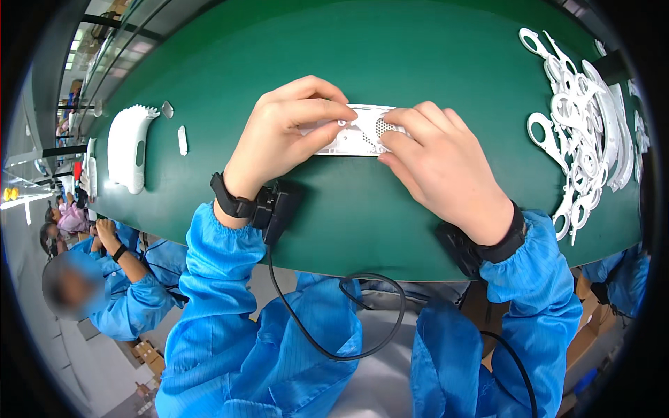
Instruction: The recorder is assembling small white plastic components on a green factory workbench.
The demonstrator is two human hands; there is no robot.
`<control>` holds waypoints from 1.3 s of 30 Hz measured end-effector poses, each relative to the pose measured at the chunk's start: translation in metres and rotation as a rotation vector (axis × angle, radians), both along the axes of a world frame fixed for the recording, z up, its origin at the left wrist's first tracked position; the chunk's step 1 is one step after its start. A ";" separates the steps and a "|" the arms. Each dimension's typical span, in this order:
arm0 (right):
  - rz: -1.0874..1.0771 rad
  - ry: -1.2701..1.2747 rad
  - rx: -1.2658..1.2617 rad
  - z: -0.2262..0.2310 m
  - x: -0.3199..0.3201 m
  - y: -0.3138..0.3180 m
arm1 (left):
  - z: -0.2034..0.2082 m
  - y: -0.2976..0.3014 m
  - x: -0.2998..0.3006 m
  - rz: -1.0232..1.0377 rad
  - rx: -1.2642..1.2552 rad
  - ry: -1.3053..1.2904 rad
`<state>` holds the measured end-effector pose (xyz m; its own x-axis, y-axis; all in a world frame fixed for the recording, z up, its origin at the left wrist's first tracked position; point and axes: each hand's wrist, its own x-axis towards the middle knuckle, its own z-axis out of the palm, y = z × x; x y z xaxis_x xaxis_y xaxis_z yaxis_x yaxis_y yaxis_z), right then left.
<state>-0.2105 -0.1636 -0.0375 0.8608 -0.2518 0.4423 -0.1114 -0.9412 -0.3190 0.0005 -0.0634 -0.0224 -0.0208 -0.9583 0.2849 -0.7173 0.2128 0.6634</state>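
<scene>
A white plastic shell (350,145) with a patch of small round holes lies lengthwise on the green table in front of me. My left hand (284,125) is over its left part, thumb and forefinger pinched on a small white piece (342,122), mostly hidden by the fingertips. At the shell's right end, the fingers of my right hand (440,155) are closed on it beside the holes. The hands cover both ends of the shell. Each wrist wears a black strap with a device on it.
On the green table (334,56), a curved white housing (128,150) and two small pieces, one whitish (182,140), one greyish (167,109), lie at left. A heap of white ring-ended plastic parts (582,132) fills the right. A black cable (306,340) loops below. Another person (118,292) sits at left.
</scene>
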 end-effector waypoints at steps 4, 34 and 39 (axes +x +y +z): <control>-0.026 0.022 0.006 0.001 0.000 0.003 | -0.001 0.001 -0.002 0.035 -0.047 -0.106; -0.236 0.223 0.028 0.016 0.012 0.029 | 0.008 -0.005 -0.015 -0.030 -0.053 -0.397; -0.162 0.257 0.066 0.019 0.000 0.028 | 0.004 0.001 -0.013 -0.045 -0.023 -0.427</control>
